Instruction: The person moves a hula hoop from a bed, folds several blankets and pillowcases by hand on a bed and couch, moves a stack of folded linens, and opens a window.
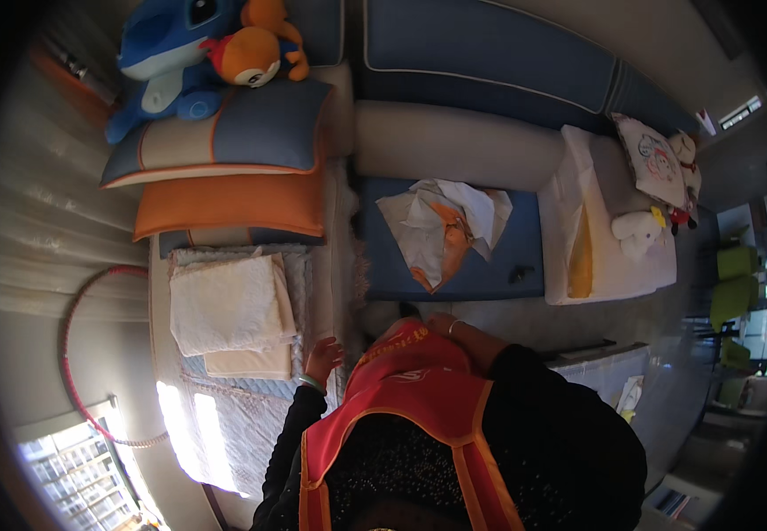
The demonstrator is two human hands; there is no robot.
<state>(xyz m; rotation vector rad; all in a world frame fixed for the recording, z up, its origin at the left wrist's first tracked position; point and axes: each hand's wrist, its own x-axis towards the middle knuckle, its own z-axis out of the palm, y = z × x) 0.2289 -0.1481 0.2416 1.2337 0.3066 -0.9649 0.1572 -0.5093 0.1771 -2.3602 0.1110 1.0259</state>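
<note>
My left hand (324,362), a pale bangle at its wrist, is beside the edge of the sofa's chaise part. Its fingers are apart and hold nothing. Close to it lie folded white blankets (227,305) on a quilted cover (217,411). My right hand (443,324) rests low against the front of my red apron (417,378); its fingers are partly hidden, so its grip is unclear. Ahead of me, a crumpled white and orange cloth or bag (450,226) lies on the blue seat cushion (390,279). A small dark object (521,273) sits right of it.
Cushions (231,199) and plush toys (178,73) are stacked at the far left. White fabric covers the right sofa end (569,265), which holds a white plush toy (635,232) and a printed pillow (652,162). A low table (609,372) stands by my right side. A hoop (68,358) leans left.
</note>
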